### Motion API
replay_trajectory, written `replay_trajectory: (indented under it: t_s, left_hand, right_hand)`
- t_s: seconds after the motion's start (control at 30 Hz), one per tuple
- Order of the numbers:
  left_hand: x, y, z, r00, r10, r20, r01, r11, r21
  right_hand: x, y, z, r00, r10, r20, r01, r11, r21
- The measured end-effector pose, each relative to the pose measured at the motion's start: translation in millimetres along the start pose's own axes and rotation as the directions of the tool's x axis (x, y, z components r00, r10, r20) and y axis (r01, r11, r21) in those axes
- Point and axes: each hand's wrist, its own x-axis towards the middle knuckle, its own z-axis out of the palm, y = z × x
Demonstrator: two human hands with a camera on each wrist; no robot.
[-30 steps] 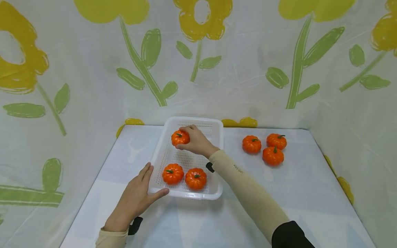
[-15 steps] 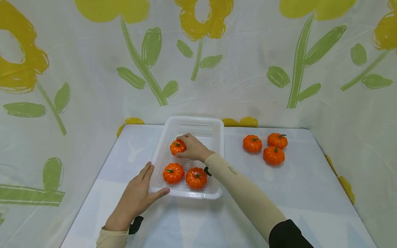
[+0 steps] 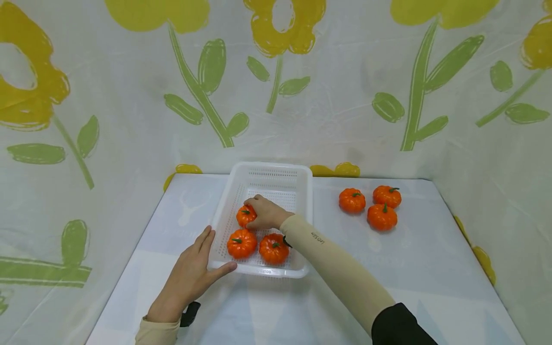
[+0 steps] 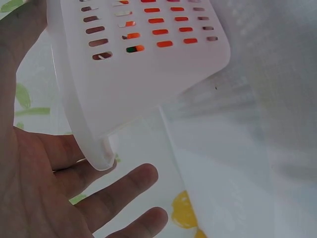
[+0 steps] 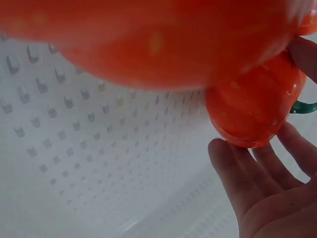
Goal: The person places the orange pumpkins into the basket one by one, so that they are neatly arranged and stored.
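A white perforated plastic basket (image 3: pixel 311 201) stands on the table with three small orange pumpkins inside. My right hand (image 3: pixel 268 214) holds one pumpkin (image 3: pixel 244 217) by its sides, just behind the front-left pumpkin (image 3: pixel 241 244). Beside that one, at the front right, sits another pumpkin (image 3: pixel 273 250). In the right wrist view, the fingers and thumb curl round the held pumpkin (image 5: pixel 250 106), while a nearer pumpkin (image 5: pixel 148 44) fills the top. At the basket's near-left corner my left hand (image 3: pixel 187 278) rests with fingers spread; the left wrist view has them by the rim (image 4: pixel 94 153).
To the right of the basket, three more pumpkins lie grouped on the table: one at left (image 3: pixel 351 200), one behind (image 3: pixel 386 196) and one in front (image 3: pixel 382 217). A white flower-printed sheet (image 3: pixel 336 105) rises behind the table (image 3: pixel 388 268) and along its sides.
My right hand has drawn the held pumpkin toward the near side of the basket, close to the front-left pumpkin. The left hand stays at the basket's corner.
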Motion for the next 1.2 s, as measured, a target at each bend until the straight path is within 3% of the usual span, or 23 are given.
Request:
replay_trajectory:
  t_s: [0.43,0.87,1.2]
  left_hand:
    - [0.0,1.7,0.1,1.000,-0.003,-0.008,0.003,1.000,0.012]
    - [-1.9,0.8,-1.6,0.998,0.035,-0.043,-0.035,0.999,-0.003]
    - [-1.5,1.0,-1.3,0.999,0.033,-0.039,-0.032,0.999,0.002]
  right_hand:
    - [-2,-1,0,1.000,0.011,-0.003,-0.011,1.000,-0.019]
    - [-2,-2,-1,0.998,-0.044,-0.042,0.043,0.999,-0.028]
    - [-12,-7,-18,0.996,-0.050,-0.067,0.051,0.999,0.015]
